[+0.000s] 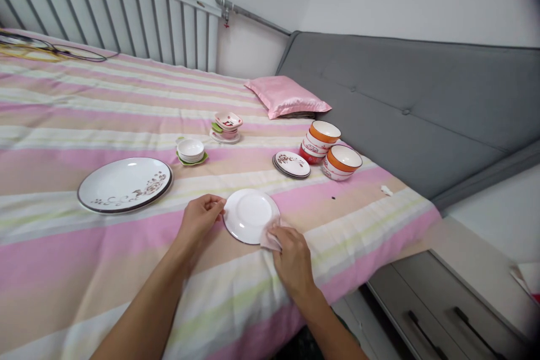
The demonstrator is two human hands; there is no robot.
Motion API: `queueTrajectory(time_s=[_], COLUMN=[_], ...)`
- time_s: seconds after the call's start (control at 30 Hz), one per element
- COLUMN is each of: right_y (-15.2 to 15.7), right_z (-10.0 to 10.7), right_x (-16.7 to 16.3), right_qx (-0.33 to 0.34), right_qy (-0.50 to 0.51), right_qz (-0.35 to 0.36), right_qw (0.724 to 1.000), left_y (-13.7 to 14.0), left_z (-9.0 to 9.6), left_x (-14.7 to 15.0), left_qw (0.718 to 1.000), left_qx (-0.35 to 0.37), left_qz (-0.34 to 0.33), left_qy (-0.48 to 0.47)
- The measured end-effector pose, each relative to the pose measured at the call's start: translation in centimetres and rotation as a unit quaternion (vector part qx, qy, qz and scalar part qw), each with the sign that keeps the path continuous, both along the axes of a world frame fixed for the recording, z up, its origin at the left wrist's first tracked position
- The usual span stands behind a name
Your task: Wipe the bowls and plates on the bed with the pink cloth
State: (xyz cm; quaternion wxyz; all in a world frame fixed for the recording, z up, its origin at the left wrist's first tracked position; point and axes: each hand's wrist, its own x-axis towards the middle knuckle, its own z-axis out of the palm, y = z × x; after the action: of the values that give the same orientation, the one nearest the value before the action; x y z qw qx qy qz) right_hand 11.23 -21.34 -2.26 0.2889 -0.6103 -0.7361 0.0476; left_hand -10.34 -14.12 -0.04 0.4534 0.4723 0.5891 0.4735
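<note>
A small white plate (250,211) is held just over the striped bedspread, tilted a little toward me. My left hand (201,215) pinches its left rim between thumb and fingers. In my right hand (291,253) is a pale pink cloth (270,233), bunched and pressed against the plate's lower right rim. To the right of the plate lies a short stack of small brown-patterned plates (292,164). Left of my hands rests a large oval plate (126,183) with a dark rim and brown flowers, apparently with another beneath it.
Orange-rimmed bowls stand in a taller stack (324,132) and a shorter stack (342,163). Small white dishes (191,149) sit on a green leaf-shaped dish; square dishes (228,121) are piled behind. A pink pillow (287,95) lies near the grey headboard (405,101). Coiled cables (50,52) lie far left.
</note>
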Motion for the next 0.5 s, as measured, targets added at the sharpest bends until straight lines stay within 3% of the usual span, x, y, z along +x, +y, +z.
queueTrajectory(time_s=[0.2, 0.4, 0.5], right_y=[-0.4, 1.7, 3.1], right_z=[0.1, 1.0, 1.5], right_x=[-1.6, -4.1, -5.7], right_qx=[0.028, 0.029, 0.020], right_qy=[-0.010, -0.052, -0.081], right_qz=[0.097, 0.186, 0.196], right_qw=[0.995, 0.981, 0.977], left_y=[0.0, 0.2, 0.2], left_z=[0.1, -0.2, -0.5], left_x=[0.1, 0.0, -0.1], left_qw=[1.000, 1.000, 1.000], left_qx=[0.008, 0.012, 0.016], left_qz=[-0.002, 0.002, -0.003], left_qy=[0.012, 0.024, 0.020])
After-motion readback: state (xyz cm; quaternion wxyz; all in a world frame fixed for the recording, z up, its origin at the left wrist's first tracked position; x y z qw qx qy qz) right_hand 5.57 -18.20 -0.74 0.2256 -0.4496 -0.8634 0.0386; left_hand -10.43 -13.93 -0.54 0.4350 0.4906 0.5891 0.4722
